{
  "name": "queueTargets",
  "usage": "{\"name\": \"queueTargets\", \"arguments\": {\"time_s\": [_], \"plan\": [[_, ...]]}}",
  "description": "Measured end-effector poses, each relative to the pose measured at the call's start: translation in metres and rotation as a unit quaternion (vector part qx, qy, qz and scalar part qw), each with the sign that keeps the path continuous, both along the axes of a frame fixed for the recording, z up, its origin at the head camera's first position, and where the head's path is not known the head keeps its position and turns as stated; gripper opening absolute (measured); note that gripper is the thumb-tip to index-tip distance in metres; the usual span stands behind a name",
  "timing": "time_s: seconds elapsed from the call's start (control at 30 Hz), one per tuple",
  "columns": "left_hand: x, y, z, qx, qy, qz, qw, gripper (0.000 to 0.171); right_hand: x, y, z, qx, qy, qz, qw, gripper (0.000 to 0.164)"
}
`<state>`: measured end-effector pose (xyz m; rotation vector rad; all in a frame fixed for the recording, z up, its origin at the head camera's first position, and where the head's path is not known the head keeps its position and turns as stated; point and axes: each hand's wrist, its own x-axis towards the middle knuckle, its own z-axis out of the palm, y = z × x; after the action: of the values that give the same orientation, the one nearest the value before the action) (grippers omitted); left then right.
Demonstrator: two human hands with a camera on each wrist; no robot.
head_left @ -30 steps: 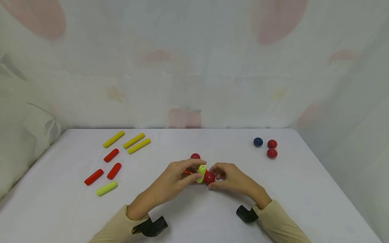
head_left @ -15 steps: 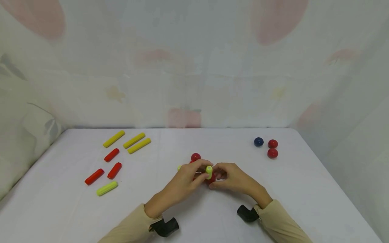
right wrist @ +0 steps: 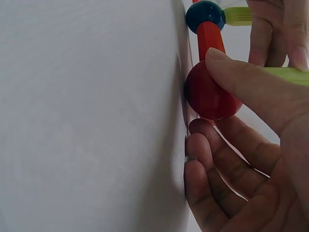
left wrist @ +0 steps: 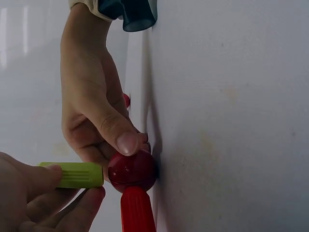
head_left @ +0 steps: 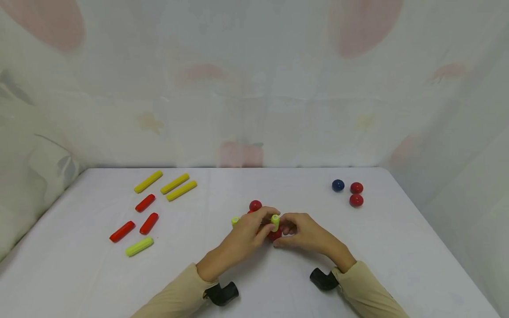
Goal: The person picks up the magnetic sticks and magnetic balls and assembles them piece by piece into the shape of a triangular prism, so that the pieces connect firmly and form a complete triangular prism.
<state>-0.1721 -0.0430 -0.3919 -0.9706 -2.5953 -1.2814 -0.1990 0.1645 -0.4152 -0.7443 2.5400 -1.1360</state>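
My left hand [head_left: 244, 234] pinches a short yellow-green ribbed rod [left wrist: 72, 175] between thumb and fingers. The rod stands upright over a red ball [left wrist: 133, 170], its lower end right at the ball's top. My right hand [head_left: 306, 232] grips that ball with thumb and fingers, close over the table. A red rod [right wrist: 210, 38] joins the ball to a dark blue ball [right wrist: 205, 17], from which another yellow-green rod [right wrist: 237, 16] rises. Behind my left hand, in the head view, a second red ball [head_left: 255, 205] belongs to the same cluster, which the hand partly hides.
At left on the white table [head_left: 222, 190] lie several loose rods: long yellow ones [head_left: 181, 191], red ones [head_left: 122, 231] and one yellow-green rod [head_left: 139, 247]. A dark blue ball [head_left: 338, 185] and two red balls [head_left: 356, 200] sit at the back right.
My left hand has moved right with the yellow-green rod, bringing it upright over the red ball. A standing yellow-green rod now shows behind that hand. My right hand has stayed nearly still.
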Motion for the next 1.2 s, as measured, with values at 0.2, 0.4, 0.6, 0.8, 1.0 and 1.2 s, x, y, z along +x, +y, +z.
{"name": "queueTargets", "arguments": {"time_s": [0.2,0.4,0.6,0.8,1.0,1.2], "plan": [[-0.002,0.002,-0.004,-0.020,0.006,0.006,0.9998,0.028,0.000,0.000,0.000,-0.004,0.000,0.005,1.000,0.033],[0.002,0.002,-0.001,-0.018,0.004,0.018,0.9997,0.035,0.000,0.000,0.000,-0.001,0.002,0.004,1.000,0.032],[0.009,-0.002,0.005,0.008,0.062,0.025,0.9978,0.035,-0.001,0.000,-0.001,-0.001,0.005,0.004,1.000,0.031],[0.011,-0.013,0.014,0.018,0.108,0.035,0.9934,0.032,0.000,0.000,-0.001,-0.006,0.005,0.004,1.000,0.031],[0.011,-0.029,0.021,0.012,0.122,0.041,0.9916,0.036,0.001,-0.001,0.000,-0.003,0.004,-0.002,1.000,0.030],[0.007,-0.050,0.023,0.002,0.087,0.071,0.9937,0.042,0.000,-0.001,0.001,0.001,-0.005,-0.006,1.000,0.030]]}}
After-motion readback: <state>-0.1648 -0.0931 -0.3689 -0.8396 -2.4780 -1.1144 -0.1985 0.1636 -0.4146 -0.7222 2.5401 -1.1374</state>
